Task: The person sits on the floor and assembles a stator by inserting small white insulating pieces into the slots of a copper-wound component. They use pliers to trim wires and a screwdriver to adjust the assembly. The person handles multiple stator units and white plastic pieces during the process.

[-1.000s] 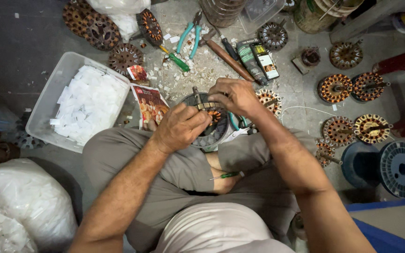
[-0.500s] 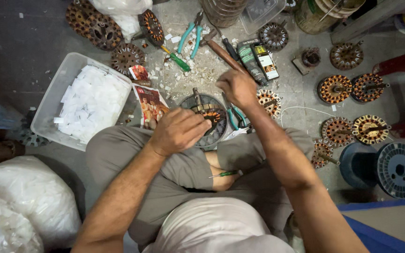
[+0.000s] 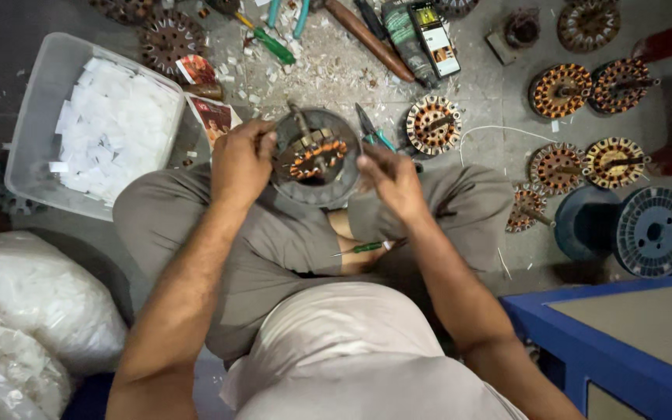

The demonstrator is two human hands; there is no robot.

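Head view, downward over crossed legs on the floor [image 3: 468, 85]. Wound motor stator [image 3: 314, 155], copper coils showing, seated in a round grey housing propped on the knees, central in view. Left hand [image 3: 241, 162] clamped on the housing rim at the left side; right hand [image 3: 389, 177] closed at the right edge, fingers pinched, whether on wire or on a small slip cannot be told. Hands apart, one at each side of the piece. Risks noted: housing balanced on cloth-covered legs and not on any worktop, so liable to tip or roll if the left grip slackens; fine winding wire liable to kink, snap or lose its enamel under a sideways pull from the pinched fingers. Green-handled screwdriver [image 3: 363, 248] lodged loose in the lap just below the work, liable to jab or slide off on any shift of the legs. Pliers [image 3: 372, 132] lying just beside the housing, points toward the right hand. White paper scraps strewn over the floor near the piece, liable to get into the slots. Clear bin of white slips [image 3: 36, 117] at left, finished stators [image 3: 433, 124] and wire spool [image 3: 651, 231] at right, well apart from the work.
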